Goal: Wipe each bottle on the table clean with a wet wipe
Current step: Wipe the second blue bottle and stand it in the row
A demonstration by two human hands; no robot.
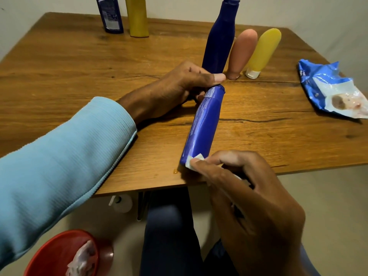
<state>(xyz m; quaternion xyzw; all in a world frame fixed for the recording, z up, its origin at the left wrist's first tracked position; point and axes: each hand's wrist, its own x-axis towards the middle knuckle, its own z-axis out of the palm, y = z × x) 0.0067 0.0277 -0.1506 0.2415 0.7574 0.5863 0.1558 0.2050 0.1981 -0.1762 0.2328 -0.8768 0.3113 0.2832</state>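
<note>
A blue bottle (203, 124) lies tilted over the near edge of the wooden table (79, 76). My left hand (179, 88) grips its far cap end, thumb on top. My right hand (245, 188) pinches a white wet wipe (194, 160) against the bottle's near bottom end. A taller dark blue bottle (220, 36) stands just behind my left hand. Beside it stand a pink tube (242, 52) and a yellow tube (262, 50) on their caps. At the far left stand a dark blue bottle (109, 14) and a yellow bottle (137, 16).
A crumpled blue wet wipe pack (326, 86) lies at the table's right. On the floor at the lower left sits a red bin (55, 253) holding used wipes (83, 257). A small drop of liquid (175, 171) marks the table's near edge.
</note>
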